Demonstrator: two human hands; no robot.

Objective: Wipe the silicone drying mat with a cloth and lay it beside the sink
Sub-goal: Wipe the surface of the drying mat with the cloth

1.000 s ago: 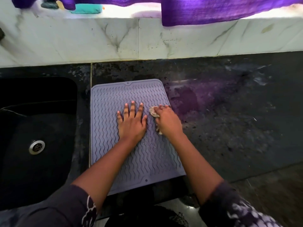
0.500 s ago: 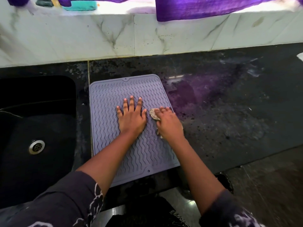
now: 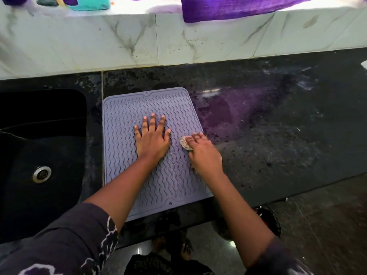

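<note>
A lilac silicone drying mat with wavy ridges lies flat on the dark counter, just right of the sink. My left hand presses flat on the mat's middle, fingers spread, holding nothing. My right hand sits at the mat's right edge, closed over a small crumpled pale cloth. Only a bit of the cloth shows past my fingers. Small wet flecks lie on the mat between my hands.
A black sink with a metal drain is at the left. The dark stone counter stretches right, wet and smeared. A marble backsplash runs behind, with purple fabric hanging over its ledge. The counter's front edge is near my body.
My right hand with the cloth has slid a little toward the mat's right edge. My left hand stays pressed on the mat. The view has shifted slightly.
</note>
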